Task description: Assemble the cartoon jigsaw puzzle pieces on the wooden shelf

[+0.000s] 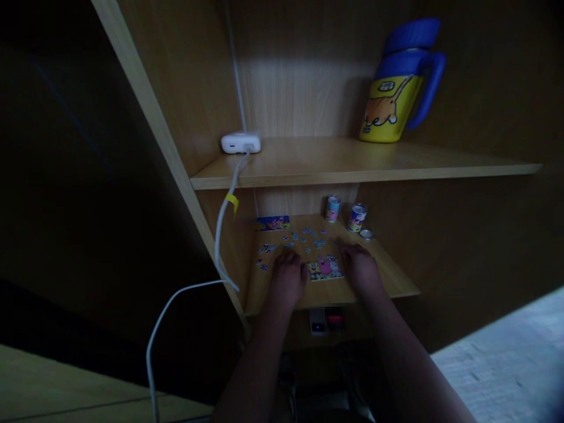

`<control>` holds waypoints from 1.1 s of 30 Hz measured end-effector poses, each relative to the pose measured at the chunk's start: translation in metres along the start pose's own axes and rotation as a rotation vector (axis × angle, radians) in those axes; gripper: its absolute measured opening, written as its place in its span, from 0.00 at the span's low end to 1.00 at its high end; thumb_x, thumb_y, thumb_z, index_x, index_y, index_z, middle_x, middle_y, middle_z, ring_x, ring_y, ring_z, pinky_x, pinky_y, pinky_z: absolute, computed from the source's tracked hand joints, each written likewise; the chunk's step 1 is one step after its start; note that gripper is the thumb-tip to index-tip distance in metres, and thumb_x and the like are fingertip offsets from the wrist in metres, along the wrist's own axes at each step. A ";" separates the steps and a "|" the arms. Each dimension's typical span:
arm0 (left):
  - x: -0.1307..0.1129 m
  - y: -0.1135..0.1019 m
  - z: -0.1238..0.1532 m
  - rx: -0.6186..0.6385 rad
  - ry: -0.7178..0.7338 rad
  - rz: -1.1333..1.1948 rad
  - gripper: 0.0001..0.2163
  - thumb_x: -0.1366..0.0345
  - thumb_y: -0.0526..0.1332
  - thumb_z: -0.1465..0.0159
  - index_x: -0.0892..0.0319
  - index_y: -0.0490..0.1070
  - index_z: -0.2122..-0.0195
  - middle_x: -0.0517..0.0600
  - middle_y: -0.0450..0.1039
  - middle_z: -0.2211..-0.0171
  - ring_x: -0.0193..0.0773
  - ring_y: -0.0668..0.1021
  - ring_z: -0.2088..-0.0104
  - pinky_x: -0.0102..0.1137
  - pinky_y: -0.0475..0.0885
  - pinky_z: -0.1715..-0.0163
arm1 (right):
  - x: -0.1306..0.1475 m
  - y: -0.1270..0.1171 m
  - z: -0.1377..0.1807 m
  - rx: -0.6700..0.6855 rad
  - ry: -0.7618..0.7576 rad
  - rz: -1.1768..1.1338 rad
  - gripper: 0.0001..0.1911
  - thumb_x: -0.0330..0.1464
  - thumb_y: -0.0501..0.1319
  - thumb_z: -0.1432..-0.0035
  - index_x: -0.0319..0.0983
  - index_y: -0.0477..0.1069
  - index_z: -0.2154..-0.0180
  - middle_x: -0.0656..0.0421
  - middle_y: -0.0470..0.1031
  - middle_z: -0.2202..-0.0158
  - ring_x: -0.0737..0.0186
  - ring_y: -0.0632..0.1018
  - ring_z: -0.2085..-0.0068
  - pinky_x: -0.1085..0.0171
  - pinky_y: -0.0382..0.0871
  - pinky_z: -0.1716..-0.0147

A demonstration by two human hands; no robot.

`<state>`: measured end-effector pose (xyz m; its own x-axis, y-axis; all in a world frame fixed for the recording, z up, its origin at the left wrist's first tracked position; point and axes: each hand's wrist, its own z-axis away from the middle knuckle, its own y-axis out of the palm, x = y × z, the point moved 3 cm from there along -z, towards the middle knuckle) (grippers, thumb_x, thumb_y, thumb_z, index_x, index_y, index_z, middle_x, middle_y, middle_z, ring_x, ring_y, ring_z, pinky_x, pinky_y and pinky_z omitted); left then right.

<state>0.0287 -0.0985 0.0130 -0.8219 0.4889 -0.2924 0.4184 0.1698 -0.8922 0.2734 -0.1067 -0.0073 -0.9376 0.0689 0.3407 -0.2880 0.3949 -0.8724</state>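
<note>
A partly assembled cartoon jigsaw puzzle (325, 268) lies on the lower wooden shelf (396, 285). My left hand (288, 277) rests on the shelf just left of it, fingers curled down. My right hand (360, 267) sits at the puzzle's right edge, fingers also bent onto the surface. Several loose puzzle pieces (304, 238) are scattered beyond both hands. Whether either hand pinches a piece is hidden in the dim light.
Two small printed cans (356, 217) and a round lid (366, 234) stand at the shelf's back, beside a picture card (273, 223). On the upper shelf sit a blue-and-yellow jug (399, 82) and a white device (240, 143) with a hanging cable (222, 235).
</note>
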 end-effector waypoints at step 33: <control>-0.009 -0.003 0.011 -0.047 -0.005 0.057 0.02 0.68 0.67 0.25 0.54 0.80 0.56 0.52 0.82 0.53 0.49 0.81 0.49 0.45 0.77 0.43 | -0.015 -0.006 0.016 0.049 0.025 -0.564 0.16 0.46 0.63 0.32 0.45 0.84 0.54 0.51 0.89 0.56 0.48 0.88 0.57 0.56 0.80 0.57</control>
<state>0.0304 -0.1129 0.0140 -0.7980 0.4950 -0.3438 0.4820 0.1817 -0.8572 0.2857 -0.1244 -0.0125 -0.6314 -0.1189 0.7663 -0.7522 0.3340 -0.5680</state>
